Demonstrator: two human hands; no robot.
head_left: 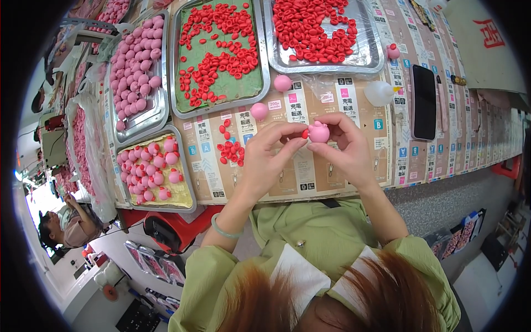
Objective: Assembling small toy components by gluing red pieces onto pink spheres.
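My right hand [349, 150] pinches a small pink ball-shaped figure [319, 133] with little bumps on top, above the table's near edge. Facing it, my left hand [265, 159] holds a small red oval piece [305, 134] between thumb and fingertip, right against the figure's left side. I cannot tell whether the two are joined. Beyond my hands lie two loose pink balls, a nearer ball [259, 111] and a farther ball [282, 83]. Several loose red pieces [231, 152] are scattered left of my left hand.
Metal trays hold red pieces: a green-lined tray [175, 66] and a bare-metal tray [332, 68]. Farther left, another tray [162, 105] carries pink balls; below it a yellow-lined tray [185, 191] holds pink-and-red figures. A white squeeze bottle [378, 93] and black phone [423, 102] lie right.
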